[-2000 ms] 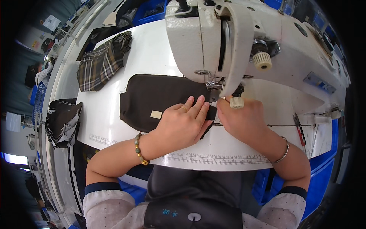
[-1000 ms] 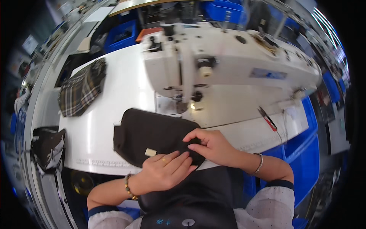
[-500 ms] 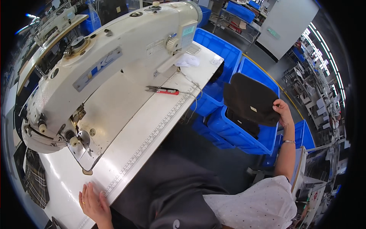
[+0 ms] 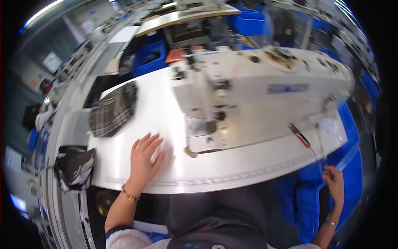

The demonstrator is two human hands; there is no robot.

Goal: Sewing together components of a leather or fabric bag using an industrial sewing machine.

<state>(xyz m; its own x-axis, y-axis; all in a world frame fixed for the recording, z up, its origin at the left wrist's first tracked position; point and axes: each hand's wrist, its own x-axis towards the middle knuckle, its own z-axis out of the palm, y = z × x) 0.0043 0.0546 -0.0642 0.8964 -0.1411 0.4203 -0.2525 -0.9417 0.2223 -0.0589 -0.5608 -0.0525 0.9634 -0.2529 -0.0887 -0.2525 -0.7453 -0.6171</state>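
My left hand (image 4: 145,159) is open, fingers spread, over the white sewing table (image 4: 174,172) to the left of the sewing machine's needle area. A plaid cloth piece (image 4: 114,110), dark with pale lines, lies beyond that hand. My right hand (image 4: 335,184) is beside the table's right end, above the blue bins (image 4: 309,211). Its fingers are loosely bent, and no cloth shows in them. The white sewing machine (image 4: 248,89) is smeared by motion. Red-handled thread snips (image 4: 300,136) rest at its right on the tabletop.
A dark bundle with pale patches (image 4: 74,166) sits at the table's left edge. Another blue bin (image 4: 149,58) and an orange-red item (image 4: 176,55) are behind the table. A white cloth scrap (image 4: 327,124) lies near the right end.
The view has turned to the left. My right hand has let go of the dark cloth piece it held over the blue bin. My left hand has lifted and spread its fingers.
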